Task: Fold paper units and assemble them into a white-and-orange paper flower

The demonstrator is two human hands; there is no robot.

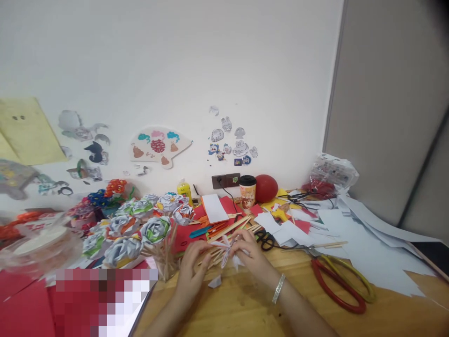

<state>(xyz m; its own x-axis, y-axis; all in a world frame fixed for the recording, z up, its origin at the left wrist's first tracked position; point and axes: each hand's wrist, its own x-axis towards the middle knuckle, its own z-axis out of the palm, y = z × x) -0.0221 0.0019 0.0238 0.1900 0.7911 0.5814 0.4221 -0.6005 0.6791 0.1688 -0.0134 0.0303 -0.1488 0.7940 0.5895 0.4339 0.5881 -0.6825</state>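
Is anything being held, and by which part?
Folded white paper, held near its right side by the right hand; whether the left hand grips it is unclear.

Folded paper (pixel 225 256) looks matt, wooden table (pixel 245 311) smooth.

A white wall (pixel 210 56) is seen behind a wooden table (pixel 245 311); a yellow sheet (pixel 35 133), a fan-shaped board (pixel 145 155) and small cartoon cutouts (pixel 226 124) are displayed on the wall. A dark socket strip (pixel 228 181) is mounted low there; the right side is bounded by a grey panel (pixel 382 93).
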